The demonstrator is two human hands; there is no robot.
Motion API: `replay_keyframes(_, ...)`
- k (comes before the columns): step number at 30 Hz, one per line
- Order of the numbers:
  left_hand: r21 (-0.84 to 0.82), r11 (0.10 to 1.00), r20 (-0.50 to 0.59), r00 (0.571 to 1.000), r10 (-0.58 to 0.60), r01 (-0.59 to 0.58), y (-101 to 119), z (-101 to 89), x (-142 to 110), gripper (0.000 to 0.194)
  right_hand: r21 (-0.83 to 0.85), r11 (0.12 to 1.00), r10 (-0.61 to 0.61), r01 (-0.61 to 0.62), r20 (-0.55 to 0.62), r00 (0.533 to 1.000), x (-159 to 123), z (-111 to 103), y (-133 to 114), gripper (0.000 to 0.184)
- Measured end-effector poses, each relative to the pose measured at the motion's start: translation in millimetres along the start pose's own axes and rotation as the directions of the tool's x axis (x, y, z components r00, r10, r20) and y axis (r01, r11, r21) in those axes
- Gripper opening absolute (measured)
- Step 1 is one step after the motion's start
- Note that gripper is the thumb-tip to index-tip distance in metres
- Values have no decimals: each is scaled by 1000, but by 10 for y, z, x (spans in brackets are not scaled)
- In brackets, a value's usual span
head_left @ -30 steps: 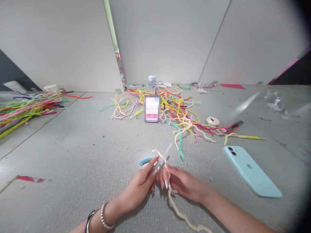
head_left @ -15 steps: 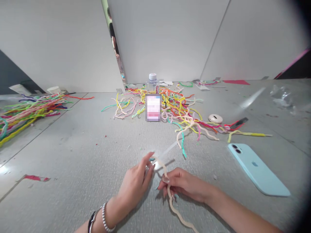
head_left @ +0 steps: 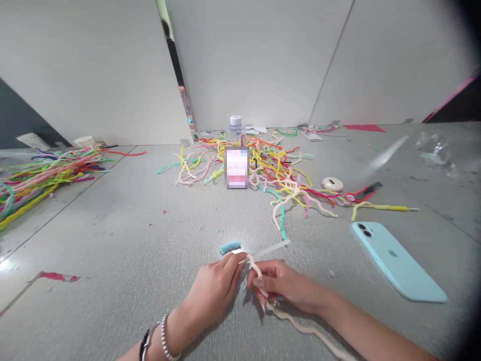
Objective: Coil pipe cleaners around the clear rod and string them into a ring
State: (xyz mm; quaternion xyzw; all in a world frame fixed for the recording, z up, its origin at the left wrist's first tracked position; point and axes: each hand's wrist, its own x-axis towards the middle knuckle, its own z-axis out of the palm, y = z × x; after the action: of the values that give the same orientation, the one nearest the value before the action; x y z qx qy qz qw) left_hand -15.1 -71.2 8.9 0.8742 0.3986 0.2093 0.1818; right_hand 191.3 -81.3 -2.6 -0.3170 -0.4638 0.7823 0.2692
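My right hand point(head_left: 276, 283) pinches a cream pipe cleaner point(head_left: 304, 329) between thumb and fingers. Its long tail runs down and right across the table. The upper end of the cream strand meets a translucent white stick point(head_left: 272, 249) at the fingertips of my left hand point(head_left: 220, 283). That hand is closed on the stick, whose far end points up and right; its grip is partly hidden behind the fingers. Just beyond my left fingertips lies a small light-blue coil point(head_left: 230, 247), apart from both hands.
A light-blue phone point(head_left: 400, 263) lies at the right. Tangled coloured pipe cleaners point(head_left: 278, 165) spread around a clear bottle point(head_left: 236, 133) and a lit, blurred screen point(head_left: 237, 168). More strands point(head_left: 56, 173) lie left. A round pink case point(head_left: 332, 184) sits right, with low grey panels point(head_left: 259, 65) behind.
My left hand has drawn slightly down and right, closing at the stick. The blue coil now shows clear of the fingers. The cream tail has swung right, and the stick lies flatter.
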Motion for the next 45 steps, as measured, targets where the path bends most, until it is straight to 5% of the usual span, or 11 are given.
replay_keyframes(7,-12,999,17,999,-46,46,-1,-26,-8,24,56,998,40,-33,-132,990,-27,42,-64,40)
replay_keyframes(14,-6,1000,47,999,-23,23,30,-15,-8,26,152,988,-6,22,-105,994,-42,56,-80,58)
replay_keyframes(22,-194,968,175,977,-123,156,104,5,0,32,284,957,-18,60,-146,989,26,59,-67,32)
replay_keyframes(27,-250,940,268,950,-162,231,148,9,20,12,177,980,-54,92,-209,977,12,76,-90,33)
replay_keyframes(33,-70,997,139,990,-7,17,57,77,-9,9,181,981,-48,73,-138,989,15,70,-87,28)
replay_keyframes(38,109,975,94,978,184,-194,23,42,-18,12,158,987,-12,33,-138,990,24,112,-129,32)
replay_keyframes(45,150,958,84,969,234,-244,22,-6,-6,40,121,992,39,-20,-157,987,-7,110,-165,31)
